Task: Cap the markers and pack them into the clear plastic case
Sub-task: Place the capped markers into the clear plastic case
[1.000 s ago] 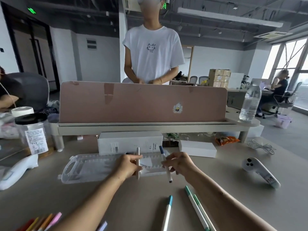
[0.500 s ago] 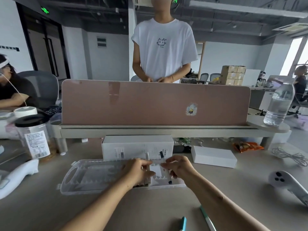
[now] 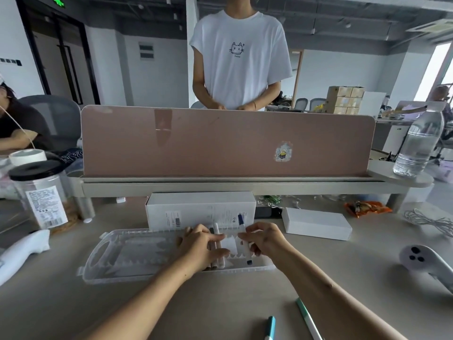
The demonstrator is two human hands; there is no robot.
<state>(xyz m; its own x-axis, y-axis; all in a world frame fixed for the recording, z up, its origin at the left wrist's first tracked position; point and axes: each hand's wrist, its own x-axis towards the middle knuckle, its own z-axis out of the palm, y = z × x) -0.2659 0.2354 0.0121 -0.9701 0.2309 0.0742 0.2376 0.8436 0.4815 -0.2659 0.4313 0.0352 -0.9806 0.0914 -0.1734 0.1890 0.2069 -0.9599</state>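
Observation:
The clear plastic case [image 3: 127, 256] lies open on the desk in front of me. My left hand [image 3: 199, 246] rests on a white marker [image 3: 218, 244] that lies in the right part of the case beside other markers, fingers stretched over it. My right hand [image 3: 263, 239] pinches a blue-capped marker [image 3: 244, 238] and holds it upright-tilted over the case's right end. A blue marker [image 3: 270, 327] and a teal marker [image 3: 307, 317] lie loose on the desk near the bottom edge.
A white box [image 3: 198, 209] stands just behind the case, a smaller white box [image 3: 316, 227] to its right. A jar [image 3: 41, 195] and white device [image 3: 22, 251] sit left, a controller [image 3: 426, 263] right. A pink divider [image 3: 225, 141] with shelf and water bottle [image 3: 419, 143] backs the desk; a person stands behind.
Both hands moved forward and down over the case. The left hand lowered its white marker into the case's right part. The view tilted up, so most loose markers left the frame.

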